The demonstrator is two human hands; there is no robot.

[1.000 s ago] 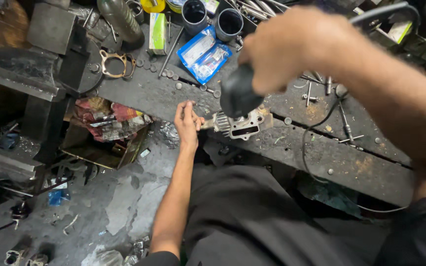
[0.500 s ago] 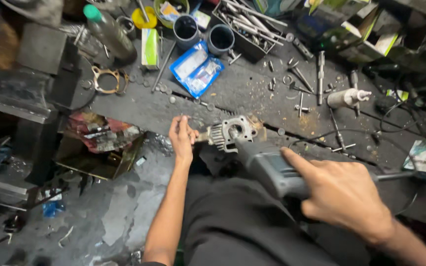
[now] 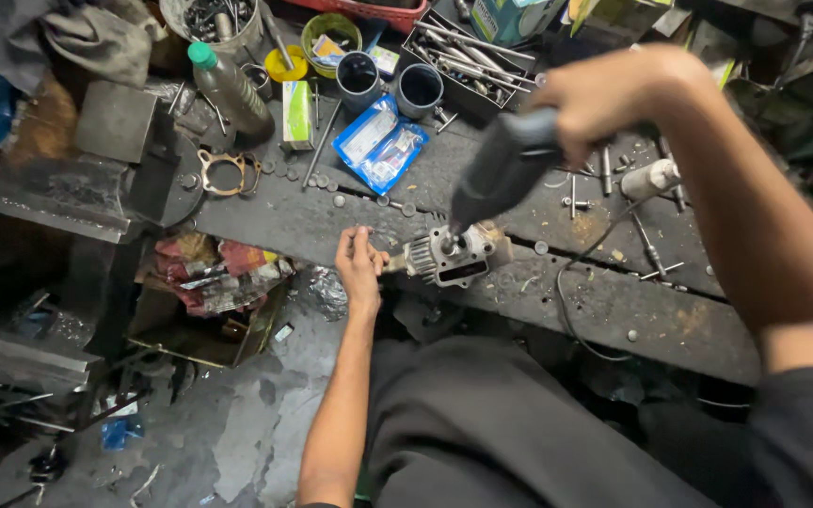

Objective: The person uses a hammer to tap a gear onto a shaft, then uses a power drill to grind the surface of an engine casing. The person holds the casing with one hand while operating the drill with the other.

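The right hand was found closed around the grey body of a handheld power tool, fingers wrapped over its upper end. The tool was held tilted, its tip pointed down into the top of a finned metal engine part lying directly below that hand on the dark, grimy desk. Contact between tip and part appeared likely, though the exact point was hidden by the tool's nose. A black cord was seen looping across the desk below the right hand.

The left hand was laid flat on the desk edge just beside the engine part, fingers loosely extended and held together, the fingertips close to the part's finned end. Whether they touched the fins could not be told. Nothing was gripped by this hand.

Beyond the left hand, further across the desk, blue plastic packets were noted, with two dark cups just past them. To the far side of the left hand, a brown ring-shaped gasket and a dark bottle with a green cap were observed. Loose bolts and washers were scattered between these items and the hand. A white spray can was lying beneath the right forearm. A tray of long metal tools was recorded beyond the right hand.
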